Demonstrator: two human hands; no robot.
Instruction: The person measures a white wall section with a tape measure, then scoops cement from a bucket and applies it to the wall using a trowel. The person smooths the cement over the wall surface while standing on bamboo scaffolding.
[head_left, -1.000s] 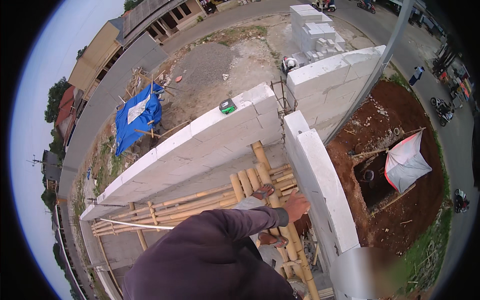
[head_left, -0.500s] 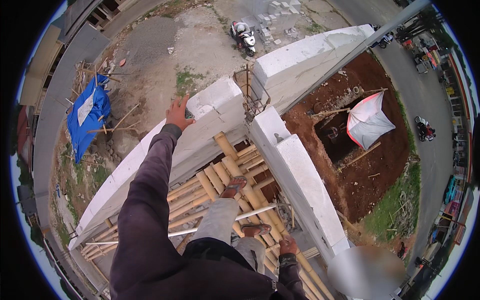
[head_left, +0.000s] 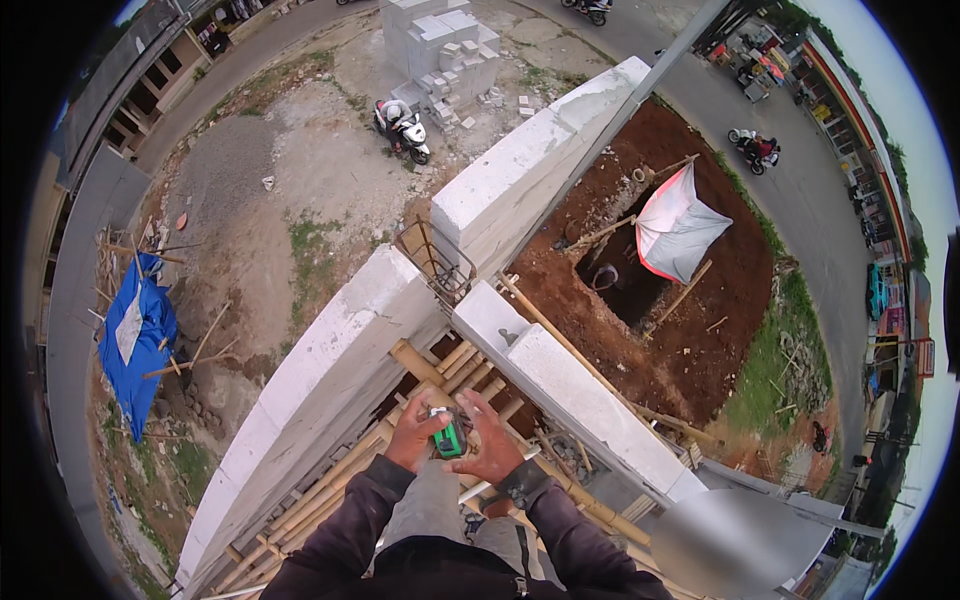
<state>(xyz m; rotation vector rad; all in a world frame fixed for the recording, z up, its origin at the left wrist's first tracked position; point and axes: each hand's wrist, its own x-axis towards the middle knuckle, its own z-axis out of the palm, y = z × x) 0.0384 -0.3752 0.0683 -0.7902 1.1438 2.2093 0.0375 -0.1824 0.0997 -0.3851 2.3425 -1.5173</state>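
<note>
- Brown earth (head_left: pixel 727 347) is surrounding a pit (head_left: pixel 632 305) beyond the pale block wall (head_left: pixel 600 400) on your right; the pit is holding a rounded shape (head_left: pixel 605 277), too dim to name.
- The green-and-black tape measure (head_left: pixel 449 437) is sitting between your hands, over the bamboo poles (head_left: pixel 415 362).
- Your left hand (head_left: pixel 412 440) is gripping its left side; your right hand (head_left: pixel 492 442) is curving around the other side, whether touching I cannot tell.
- Its long axis is running roughly away from you, the far end leaning slightly left.
- Its casing's markings are showing too small to read.
</note>
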